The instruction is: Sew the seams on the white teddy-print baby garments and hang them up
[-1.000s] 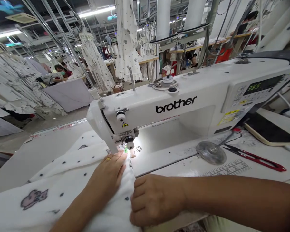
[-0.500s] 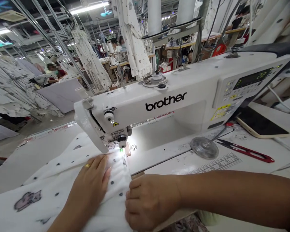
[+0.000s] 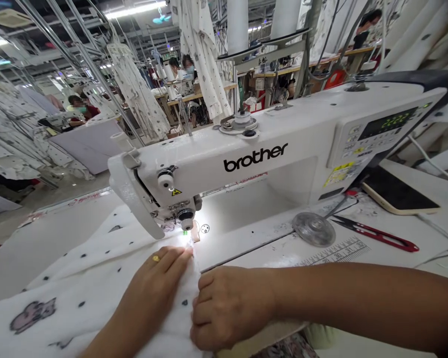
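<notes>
A white Brother sewing machine (image 3: 269, 149) stands across the table, its lit needle area (image 3: 188, 231) at the left end. White fabric with dark dots and a pink animal print (image 3: 70, 278) lies under the presser foot and spreads toward me. My left hand (image 3: 155, 286), a gold ring on one finger, lies flat on the fabric with its fingertips just before the needle. My right hand (image 3: 229, 306) is curled, pinching the fabric's right edge near the table front.
Red thread snips (image 3: 379, 233), a round metal disc (image 3: 313, 228) and a phone (image 3: 395, 191) lie on the table to the right. Dotted garments hang on racks behind. Other people sit at distant benches at back left.
My left hand slid forward along the fabric, fingertips closer to the needle again. My right hand kept its pinch on the edge. The view shifted slightly.
</notes>
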`<action>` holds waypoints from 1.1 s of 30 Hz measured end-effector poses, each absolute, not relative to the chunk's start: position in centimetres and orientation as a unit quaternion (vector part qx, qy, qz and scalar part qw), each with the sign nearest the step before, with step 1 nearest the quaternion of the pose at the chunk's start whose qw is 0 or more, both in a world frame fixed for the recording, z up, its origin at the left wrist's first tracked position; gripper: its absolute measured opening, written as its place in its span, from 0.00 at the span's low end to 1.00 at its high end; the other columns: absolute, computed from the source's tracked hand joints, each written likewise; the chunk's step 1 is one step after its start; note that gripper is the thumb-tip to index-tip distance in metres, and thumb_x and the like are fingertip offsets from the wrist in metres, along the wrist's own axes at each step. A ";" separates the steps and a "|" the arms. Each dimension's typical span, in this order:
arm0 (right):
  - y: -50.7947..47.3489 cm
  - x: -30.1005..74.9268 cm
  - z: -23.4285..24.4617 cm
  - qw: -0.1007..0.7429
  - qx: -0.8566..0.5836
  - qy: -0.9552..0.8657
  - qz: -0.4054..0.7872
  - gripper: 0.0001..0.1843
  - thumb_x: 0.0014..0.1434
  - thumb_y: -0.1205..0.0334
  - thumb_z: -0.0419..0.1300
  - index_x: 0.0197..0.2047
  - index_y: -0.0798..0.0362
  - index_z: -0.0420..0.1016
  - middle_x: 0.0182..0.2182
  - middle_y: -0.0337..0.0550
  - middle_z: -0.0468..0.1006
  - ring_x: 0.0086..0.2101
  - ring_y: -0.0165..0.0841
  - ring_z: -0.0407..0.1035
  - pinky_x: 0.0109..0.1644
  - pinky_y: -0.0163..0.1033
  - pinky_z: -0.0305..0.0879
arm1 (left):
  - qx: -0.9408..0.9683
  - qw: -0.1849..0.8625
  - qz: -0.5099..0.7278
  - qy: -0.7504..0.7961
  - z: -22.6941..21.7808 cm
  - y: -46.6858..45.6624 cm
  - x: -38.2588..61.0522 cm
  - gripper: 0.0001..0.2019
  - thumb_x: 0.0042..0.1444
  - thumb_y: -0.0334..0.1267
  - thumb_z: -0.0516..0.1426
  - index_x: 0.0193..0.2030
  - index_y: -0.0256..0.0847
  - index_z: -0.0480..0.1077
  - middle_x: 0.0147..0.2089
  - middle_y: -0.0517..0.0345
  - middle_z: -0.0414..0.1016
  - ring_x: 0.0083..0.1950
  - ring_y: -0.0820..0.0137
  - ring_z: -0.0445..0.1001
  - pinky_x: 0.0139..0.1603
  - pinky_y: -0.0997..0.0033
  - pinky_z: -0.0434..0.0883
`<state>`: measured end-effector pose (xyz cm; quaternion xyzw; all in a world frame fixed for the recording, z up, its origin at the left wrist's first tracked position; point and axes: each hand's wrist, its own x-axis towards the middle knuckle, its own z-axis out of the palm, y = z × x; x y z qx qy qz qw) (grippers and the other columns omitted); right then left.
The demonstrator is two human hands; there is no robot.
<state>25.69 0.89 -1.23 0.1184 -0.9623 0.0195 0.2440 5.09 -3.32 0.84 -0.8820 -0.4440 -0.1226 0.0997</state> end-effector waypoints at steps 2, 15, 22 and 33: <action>0.9 25.7 -1.3 0.251 0.121 -0.960 0.018 0.10 0.59 0.67 0.60 0.26 0.52 0.70 0.23 0.34 0.71 0.27 0.30 0.65 0.33 0.39 0.56 | -0.896 0.123 -0.102 -0.415 1.1 -3.0 5.6 0.16 0.62 0.23 0.47 0.52 0.38 0.68 0.45 0.52 0.76 0.46 0.63 0.74 0.48 0.62 0.74; 0.8 25.7 -0.9 0.253 0.123 -0.960 0.014 0.09 0.57 0.67 0.62 0.26 0.52 0.72 0.23 0.34 0.72 0.26 0.30 0.66 0.33 0.39 0.58 | -0.850 0.100 -0.180 -0.485 0.2 -2.7 6.1 0.11 0.66 0.30 0.49 0.51 0.40 0.67 0.46 0.51 0.75 0.46 0.63 0.74 0.47 0.61 0.74; 1.0 25.8 -1.3 0.269 0.123 -0.955 0.025 0.10 0.60 0.69 0.58 0.26 0.53 0.72 0.23 0.34 0.72 0.27 0.30 0.66 0.34 0.39 0.58 | -0.862 0.074 -0.140 -0.481 -0.7 -2.8 5.2 0.18 0.65 0.30 0.48 0.59 0.40 0.67 0.56 0.49 0.73 0.57 0.61 0.72 0.55 0.59 0.74; 2.9 25.8 -0.5 0.201 0.059 -0.977 0.051 0.12 0.65 0.68 0.56 0.29 0.53 0.72 0.29 0.36 0.78 0.31 0.27 0.69 0.40 0.37 0.60 | -0.866 0.032 -0.112 -0.486 0.6 -2.5 4.6 0.18 0.64 0.29 0.47 0.56 0.42 0.70 0.57 0.49 0.74 0.56 0.61 0.74 0.55 0.57 0.76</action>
